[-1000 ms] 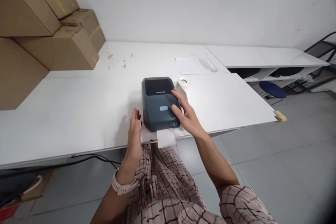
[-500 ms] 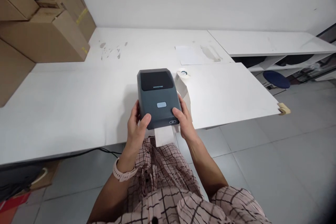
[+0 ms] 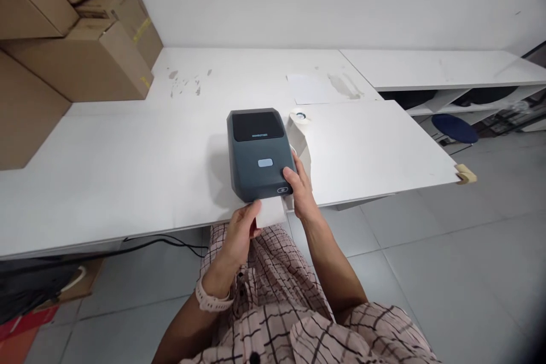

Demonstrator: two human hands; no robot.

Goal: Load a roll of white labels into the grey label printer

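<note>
A dark grey label printer (image 3: 258,176) with a black window and a light blue button sits near the front edge of the white table. White label paper (image 3: 271,212) sticks out of its front and hangs past the table edge. My left hand (image 3: 239,233) pinches the left side of this paper between thumb and fingers. On the printer's right front corner, my right hand (image 3: 302,190) grips with the thumb on top; its other fingers are partly hidden at the side. Behind the printer to the right stands a label roll (image 3: 300,116), with a strip trailing beside the printer.
Cardboard boxes (image 3: 102,62) are stacked at the left end of the table (image 3: 128,170). A white sheet (image 3: 307,89) lies towards the wall. A yellowish corner guard (image 3: 466,174) covers the table's right corner. A blue stool (image 3: 454,128) stands beyond, and black cables (image 3: 162,240) hang below the front edge.
My left hand has let go of the printer's left side and moved down and right to the paper at its front, now pinching it. My right hand stays on the printer.
</note>
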